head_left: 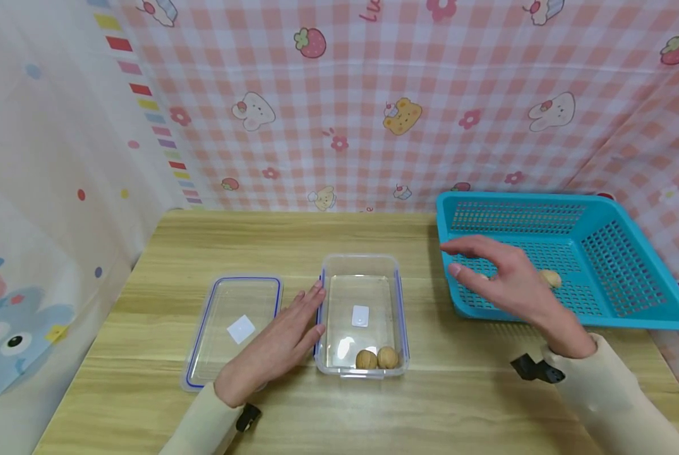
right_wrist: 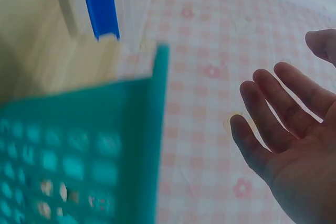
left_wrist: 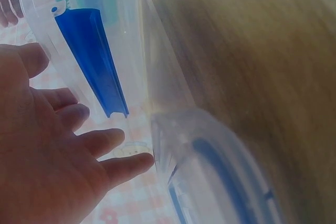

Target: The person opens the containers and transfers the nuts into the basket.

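Observation:
A clear plastic food container [head_left: 362,316] with blue side clips stands on the wooden table. Two walnuts [head_left: 376,358] lie side by side in its near end. My left hand [head_left: 279,344] touches the container's left side with extended fingers; in the left wrist view the fingers [left_wrist: 102,142] reach beside a blue clip [left_wrist: 92,59]. Over the left part of a blue-green basket [head_left: 612,322] hovers my right hand [head_left: 501,278], thumb and fingers apart, holding nothing. A walnut [head_left: 551,278] shows in the basket behind that hand, which partly hides another pale bit.
The container's lid [head_left: 234,366], clear with a blue seal, lies flat to the left, partly under my left forearm. The basket's near wall [head_left: 544,319] rises above the table [head_left: 458,404]. A checked cloth [head_left: 345,114] hangs along the table's back edge.

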